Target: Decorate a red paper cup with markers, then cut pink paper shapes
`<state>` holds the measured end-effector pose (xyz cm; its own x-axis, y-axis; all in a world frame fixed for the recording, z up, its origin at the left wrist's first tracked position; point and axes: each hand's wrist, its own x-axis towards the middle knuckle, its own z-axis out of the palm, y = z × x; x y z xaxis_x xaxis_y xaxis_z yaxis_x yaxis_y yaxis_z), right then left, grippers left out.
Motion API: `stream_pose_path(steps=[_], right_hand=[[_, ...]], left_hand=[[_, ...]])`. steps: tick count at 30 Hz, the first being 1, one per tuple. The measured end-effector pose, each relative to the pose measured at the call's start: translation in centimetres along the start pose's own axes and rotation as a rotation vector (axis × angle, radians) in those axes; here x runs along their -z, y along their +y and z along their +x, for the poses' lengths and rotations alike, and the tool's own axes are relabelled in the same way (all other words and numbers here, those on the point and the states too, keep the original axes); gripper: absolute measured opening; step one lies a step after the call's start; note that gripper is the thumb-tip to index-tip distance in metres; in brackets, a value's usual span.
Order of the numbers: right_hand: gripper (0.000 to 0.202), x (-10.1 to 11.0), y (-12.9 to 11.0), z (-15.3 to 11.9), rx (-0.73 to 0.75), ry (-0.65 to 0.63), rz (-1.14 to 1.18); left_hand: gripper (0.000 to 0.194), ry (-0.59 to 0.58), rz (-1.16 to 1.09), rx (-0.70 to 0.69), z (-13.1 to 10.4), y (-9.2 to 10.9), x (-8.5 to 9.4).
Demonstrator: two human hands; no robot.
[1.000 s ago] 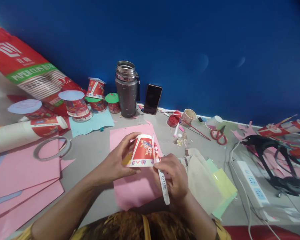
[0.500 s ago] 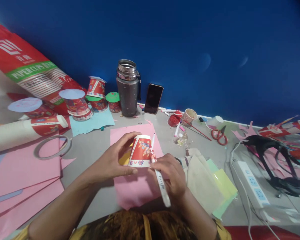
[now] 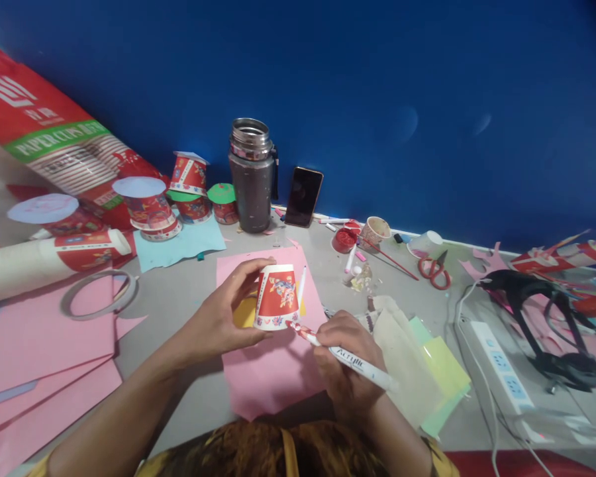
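A red and white paper cup (image 3: 277,298) with a floral print is upside down above the pink paper (image 3: 258,391). My left hand (image 3: 223,315) grips it from the left, thumb low along the rim and fingers around the far side. In my right hand (image 3: 350,354) is a white acrylic marker (image 3: 362,368), held like a pen. The marker's red tip is at the cup's lower right rim; whether it touches I cannot tell. A yellow piece (image 3: 246,313) and a slim white pen (image 3: 302,283) show behind the cup.
Decorated cups (image 3: 144,202), a steel flask (image 3: 251,175) and a phone (image 3: 304,195) stand along the blue wall. Tape (image 3: 74,295) lies left on pink sheets. To the right are scissors (image 3: 434,270), a cloth (image 3: 402,361) and a power strip (image 3: 501,371) with cables.
The marker has swung from steep to slanting rightward, its tip now by the cup's lower rim. My right hand has shifted slightly right and down. My left hand still holds the cup.
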<state>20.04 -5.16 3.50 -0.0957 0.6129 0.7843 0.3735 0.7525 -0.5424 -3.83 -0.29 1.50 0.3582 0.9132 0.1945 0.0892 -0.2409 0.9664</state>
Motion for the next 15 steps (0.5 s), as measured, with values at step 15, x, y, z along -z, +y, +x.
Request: stream_pose_path(steps=[15], right_hand=[[0.009,0.38,0.04,-0.03,-0.011,-0.014,-0.016]], left_hand=[[0.087,-0.010,0.004,-0.028,0.02,0.00,0.05]])
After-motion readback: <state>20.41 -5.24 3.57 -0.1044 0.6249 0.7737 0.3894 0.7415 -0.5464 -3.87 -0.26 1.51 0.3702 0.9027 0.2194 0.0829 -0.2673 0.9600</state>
